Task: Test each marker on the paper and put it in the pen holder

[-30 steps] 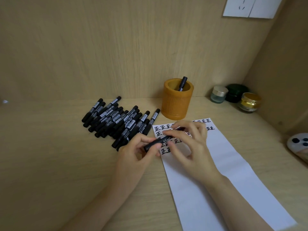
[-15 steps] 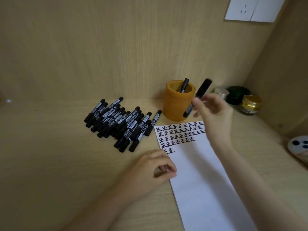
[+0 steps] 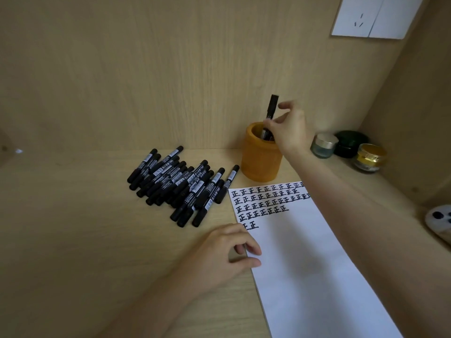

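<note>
My right hand [image 3: 291,134] pinches a black marker [image 3: 273,106] and holds it upright over the orange-brown pen holder [image 3: 261,164], the marker's lower end inside the rim. Another marker [image 3: 264,134] stands in the holder. The white paper [image 3: 307,259] lies in front of the holder, with rows of black test characters across its top. My left hand [image 3: 227,257] rests on the paper's left edge with loosely curled fingers and holds nothing. A pile of several black capped markers [image 3: 180,184] lies on the desk, left of the paper and the holder.
Three small jars stand at the back right: a glass one with a silver lid [image 3: 323,145], a dark green one [image 3: 351,142] and a gold-lidded one [image 3: 369,157]. A white object with dark dots [image 3: 439,220] lies at the right edge. Wooden walls close in behind and to the right.
My right hand carried the marker from the paper up to the holder and turned it upright into the rim. My left hand let go of the marker and settled on the paper's edge.
</note>
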Motion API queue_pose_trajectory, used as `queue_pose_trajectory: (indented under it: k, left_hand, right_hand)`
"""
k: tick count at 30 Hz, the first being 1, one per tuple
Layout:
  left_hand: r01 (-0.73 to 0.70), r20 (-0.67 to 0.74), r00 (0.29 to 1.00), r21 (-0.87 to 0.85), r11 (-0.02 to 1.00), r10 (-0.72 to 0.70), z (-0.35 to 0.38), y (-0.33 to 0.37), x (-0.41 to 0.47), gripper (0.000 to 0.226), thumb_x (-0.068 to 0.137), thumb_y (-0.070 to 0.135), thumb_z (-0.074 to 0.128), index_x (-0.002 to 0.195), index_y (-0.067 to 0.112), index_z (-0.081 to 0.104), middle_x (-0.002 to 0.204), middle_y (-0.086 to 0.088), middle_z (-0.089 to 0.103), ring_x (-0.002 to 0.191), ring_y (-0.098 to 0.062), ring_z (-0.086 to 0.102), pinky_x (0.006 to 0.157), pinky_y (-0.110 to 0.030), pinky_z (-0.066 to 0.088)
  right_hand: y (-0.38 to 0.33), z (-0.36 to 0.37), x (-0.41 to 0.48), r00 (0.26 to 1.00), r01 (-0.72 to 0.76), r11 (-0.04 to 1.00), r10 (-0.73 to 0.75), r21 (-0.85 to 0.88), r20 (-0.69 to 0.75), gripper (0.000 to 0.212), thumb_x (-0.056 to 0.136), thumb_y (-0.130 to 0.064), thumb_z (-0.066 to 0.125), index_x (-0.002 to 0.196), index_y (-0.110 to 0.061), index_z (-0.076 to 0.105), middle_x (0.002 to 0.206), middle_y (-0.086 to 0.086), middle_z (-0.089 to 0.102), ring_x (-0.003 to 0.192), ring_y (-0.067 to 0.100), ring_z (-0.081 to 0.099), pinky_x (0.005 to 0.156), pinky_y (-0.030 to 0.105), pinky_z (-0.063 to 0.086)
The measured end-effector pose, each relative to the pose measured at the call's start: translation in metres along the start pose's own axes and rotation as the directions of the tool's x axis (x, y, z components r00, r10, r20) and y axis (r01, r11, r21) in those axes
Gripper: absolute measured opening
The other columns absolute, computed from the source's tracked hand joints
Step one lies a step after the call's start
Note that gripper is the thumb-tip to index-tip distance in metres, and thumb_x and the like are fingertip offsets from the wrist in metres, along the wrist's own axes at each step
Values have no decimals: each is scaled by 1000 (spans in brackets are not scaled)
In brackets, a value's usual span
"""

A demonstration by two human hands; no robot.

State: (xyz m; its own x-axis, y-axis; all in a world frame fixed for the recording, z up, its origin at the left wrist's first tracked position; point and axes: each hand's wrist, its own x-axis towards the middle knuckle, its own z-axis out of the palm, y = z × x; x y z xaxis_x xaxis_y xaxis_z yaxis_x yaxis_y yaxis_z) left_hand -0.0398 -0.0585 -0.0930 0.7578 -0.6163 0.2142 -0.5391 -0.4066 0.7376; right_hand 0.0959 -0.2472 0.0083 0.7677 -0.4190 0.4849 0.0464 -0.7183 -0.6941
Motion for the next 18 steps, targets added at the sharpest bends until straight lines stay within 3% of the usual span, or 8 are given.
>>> queue_pose_trajectory:
  k: [3,5,9,11,13,15,18]
  left_hand:
    - [3,-4,1000,-8,1000,-3,0,-1,0,11,78,30,74,88,29,69,91,17,59,83,-5,55,72,-6,34]
    - [-1,-5,1000,-10,1000,1,0,0,0,11,78,30,74,88,29,69,91,16,59,82,-5,54,72,-6,34]
    - [3,-5,1000,-29,1000,-3,0,0,0,10,78,27,74,88,25,70,90,15,60,82,-5,55,72,-5,34]
    - [4,-14,1000,-21,1000,-4,0,0,0,9,80,27,73,88,24,70,90,16,60,82,-3,55,71,-5,34]
    - [15,-49,999,-15,1000,-16,-2,0,1,6,82,26,71,87,24,70,90,17,59,82,-1,55,70,-4,35]
    - [40,-112,993,-8,999,-41,-4,-2,1,5,84,24,68,89,26,69,90,18,58,84,0,55,71,-5,36]
    - [70,-215,975,61,996,-55,-6,-6,2,10,88,24,62,94,28,68,94,19,55,88,-2,53,74,-7,37]
  right_hand:
    - [10,7,-1,998,42,981,-31,-190,61,40,89,-30,66,125,-18,53,99,0,69,92,18,65,70,34,52]
    - [14,9,-4,994,60,960,-34,-272,100,32,92,-32,62,118,-15,62,105,5,70,101,23,62,78,41,53]
    - [15,4,-17,985,172,956,-168,-238,40,23,94,-22,58,111,-9,67,107,7,68,110,25,51,80,31,42]
    - [15,-2,-28,971,225,954,-237,-198,-42,19,94,-18,57,107,-10,67,106,6,65,107,23,50,76,24,33]
    - [15,-10,-44,977,198,977,-203,-78,-69,17,94,-18,55,103,-13,68,99,2,66,97,19,55,72,27,38]
    - [17,-18,-69,994,106,992,-105,63,-16,17,95,-21,53,101,-17,68,88,-2,66,80,13,58,67,33,47]
    - [31,-27,-112,997,31,993,-39,114,71,13,94,-22,53,99,-22,65,76,-6,62,68,5,54,63,26,43]
